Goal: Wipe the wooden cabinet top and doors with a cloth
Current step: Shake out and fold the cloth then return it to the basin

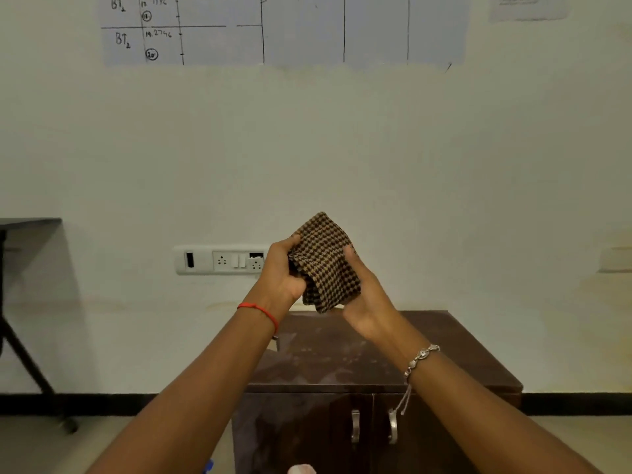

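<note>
A brown and black checked cloth (325,261) is bunched up in the air between both hands, above the cabinet. My left hand (282,275) grips its left side with curled fingers. My right hand (367,299) holds its right and lower side, thumb on the front. Below stands the dark wooden cabinet; its top (342,357) shows pale dusty smears. Two doors (301,436) with metal handles (355,425) face me under the top.
The cabinet stands against a pale wall with a white socket strip (219,260) behind my left hand. A dark table with a slanted leg (20,336) is at the far left. A whiteboard sheet (273,29) hangs high on the wall.
</note>
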